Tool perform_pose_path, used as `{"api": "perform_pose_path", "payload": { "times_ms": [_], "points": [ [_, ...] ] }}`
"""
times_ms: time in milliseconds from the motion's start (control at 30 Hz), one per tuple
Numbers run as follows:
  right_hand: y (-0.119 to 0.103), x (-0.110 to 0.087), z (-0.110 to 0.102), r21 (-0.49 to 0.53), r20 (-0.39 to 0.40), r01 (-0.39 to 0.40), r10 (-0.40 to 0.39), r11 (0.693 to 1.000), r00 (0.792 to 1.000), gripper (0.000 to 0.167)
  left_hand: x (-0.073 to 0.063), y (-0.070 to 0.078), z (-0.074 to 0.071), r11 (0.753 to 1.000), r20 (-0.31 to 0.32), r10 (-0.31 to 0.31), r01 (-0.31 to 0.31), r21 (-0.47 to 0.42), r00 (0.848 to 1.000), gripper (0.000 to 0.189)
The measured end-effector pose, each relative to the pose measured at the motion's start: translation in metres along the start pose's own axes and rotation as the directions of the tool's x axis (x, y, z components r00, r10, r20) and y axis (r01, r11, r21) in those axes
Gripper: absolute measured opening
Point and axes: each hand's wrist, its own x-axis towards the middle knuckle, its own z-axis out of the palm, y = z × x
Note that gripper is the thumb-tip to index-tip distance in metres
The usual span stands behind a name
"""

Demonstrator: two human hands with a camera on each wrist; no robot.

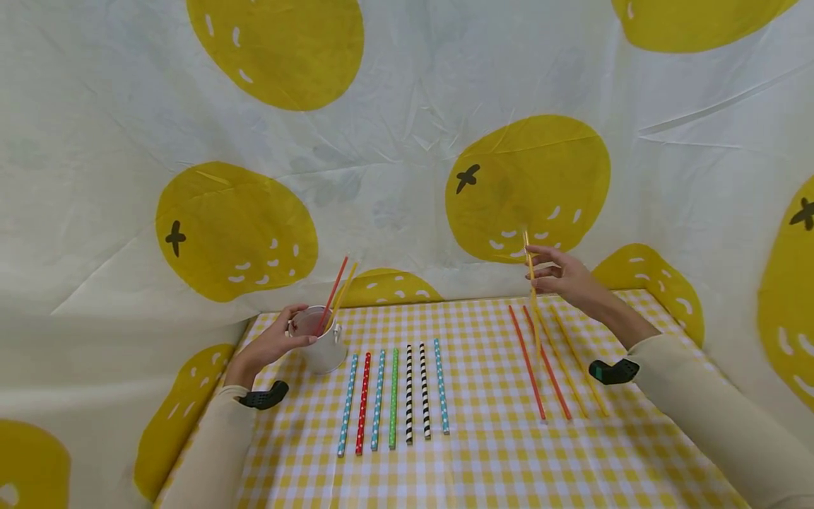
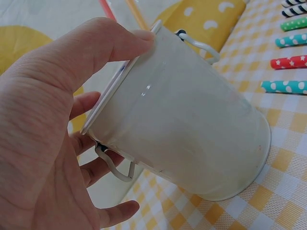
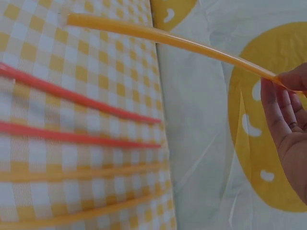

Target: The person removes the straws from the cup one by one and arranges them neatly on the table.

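Note:
At the left of the head view, my left hand (image 1: pixel 272 343) holds the rim of a small white metal bucket (image 1: pixel 327 353). In the left wrist view its thumb lies over the rim of the bucket (image 2: pixel 187 115), with the other fingers on the far side near a side handle (image 2: pixel 114 165). One red straw (image 1: pixel 333 293) and one yellow straw (image 1: pixel 346 291) lean inside the bucket. Raised over the right of the table, my right hand (image 1: pixel 562 274) pinches a yellow plastic straw (image 3: pixel 163 37) near its upper end, and the straw hangs down.
Two red straws (image 1: pixel 526 362) and two yellow straws (image 1: pixel 580 364) lie side by side at the right. Several patterned paper straws (image 1: pixel 393 399) form a row mid-table on the checked cloth (image 1: pixel 483 459). A fruit-print sheet (image 1: pixel 394 212) hangs behind the table.

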Motion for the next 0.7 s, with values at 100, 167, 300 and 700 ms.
{"api": "perform_pose_path", "payload": {
  "times_ms": [100, 167, 300, 700],
  "points": [
    [0.008, -0.004, -0.012, -0.049, 0.019, -0.027, 0.027, 0.998, 0.999, 0.064, 0.000, 0.000, 0.000, 1.000, 0.001, 0.005, -0.005, 0.000, 1.000, 0.080],
    [0.013, -0.008, -0.020, -0.087, 0.034, -0.037, 0.041, 0.996, 0.999, 0.062, 0.000, 0.000, 0.000, 1.000, 0.003, 0.005, -0.005, -0.002, 1.000, 0.080],
    [0.022, -0.015, -0.033, -0.114, 0.062, -0.031, 0.038, 0.993, 0.997, 0.059, -0.001, 0.000, 0.000, 1.000, 0.001, -0.002, 0.002, -0.008, 1.000, 0.080],
    [0.033, -0.030, -0.059, -0.186, 0.106, -0.086, 0.107, 0.979, 0.989, 0.058, 0.000, 0.002, 0.000, 1.000, -0.007, -0.005, 0.005, 0.001, 1.000, 0.080]
  ]
}}
